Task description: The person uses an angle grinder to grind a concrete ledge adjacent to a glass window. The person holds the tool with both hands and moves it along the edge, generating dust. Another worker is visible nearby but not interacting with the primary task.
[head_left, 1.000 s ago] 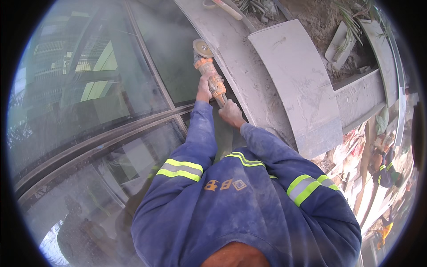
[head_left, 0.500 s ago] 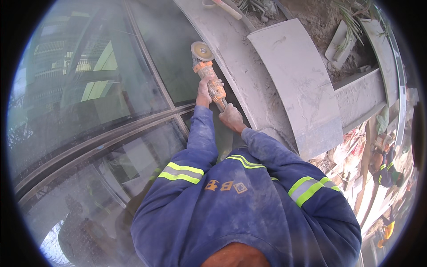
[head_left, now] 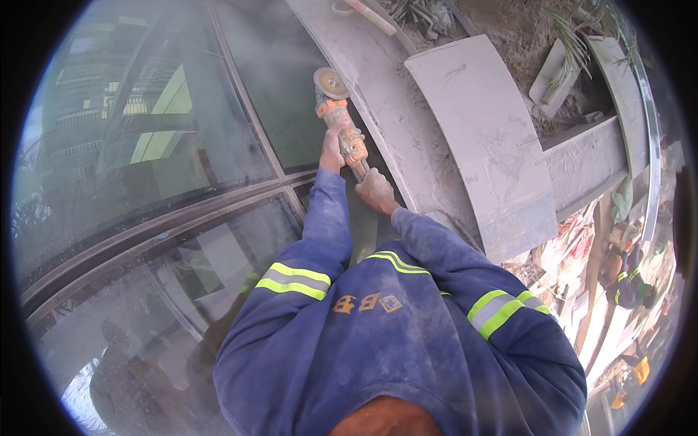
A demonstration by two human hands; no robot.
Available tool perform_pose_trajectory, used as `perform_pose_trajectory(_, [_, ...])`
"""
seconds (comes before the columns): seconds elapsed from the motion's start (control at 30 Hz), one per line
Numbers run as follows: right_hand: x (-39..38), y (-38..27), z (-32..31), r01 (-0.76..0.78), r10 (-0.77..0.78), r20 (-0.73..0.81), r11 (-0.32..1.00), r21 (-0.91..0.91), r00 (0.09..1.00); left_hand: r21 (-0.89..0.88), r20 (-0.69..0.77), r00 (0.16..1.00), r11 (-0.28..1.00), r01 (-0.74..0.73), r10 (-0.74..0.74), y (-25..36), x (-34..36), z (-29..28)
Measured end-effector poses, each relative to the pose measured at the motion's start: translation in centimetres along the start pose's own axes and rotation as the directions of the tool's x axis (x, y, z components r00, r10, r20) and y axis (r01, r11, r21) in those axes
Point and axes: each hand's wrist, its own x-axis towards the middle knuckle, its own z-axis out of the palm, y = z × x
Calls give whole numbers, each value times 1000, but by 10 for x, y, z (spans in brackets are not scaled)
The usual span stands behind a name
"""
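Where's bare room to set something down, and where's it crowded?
Two stretches look free: the grey panel, beside planter soil, and the dusty ledge's middle, between panel and glass. Crowded: around the grinder, held by left grip and right grip, and the debris at right.

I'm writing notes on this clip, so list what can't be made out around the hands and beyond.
- Head view: part of the left hand, hidden by the grinder.
- Head view: the grinder's rear, covered by the right hand.
- Head view: whether the disc touches the grey ledge; its face hides the underside.
- Head view: the far worker's hands, too small and blurred.
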Motion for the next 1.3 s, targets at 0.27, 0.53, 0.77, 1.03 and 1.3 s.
perform_pose_trajectory(0.27, [-8,4,0,6,-6,-10,1000,-3,1000,-28,50,999,999,-18,20,-8,-3,-7])
perform_pose_trajectory(0.53, [6,-3,-4,2,-2,-11,1000,12,1000,3,18,999,1000,-27,27,3,5,7])
perform_pose_trajectory(0.77, [-9,3,-3,-19,19,33,1000,-5,999,-19,24,999,999,-26,26,-9,-4,-5])
perform_pose_trajectory(1.03, [-6,4,-2,18,-18,-18,1000,-14,1000,-5,44,998,999,-47,48,-6,-3,1])
perform_pose_trajectory(1.3, [0,6,1,-12,12,-3,1000,-3,1000,7,-8,999,999,-45,45,-3,-7,7])
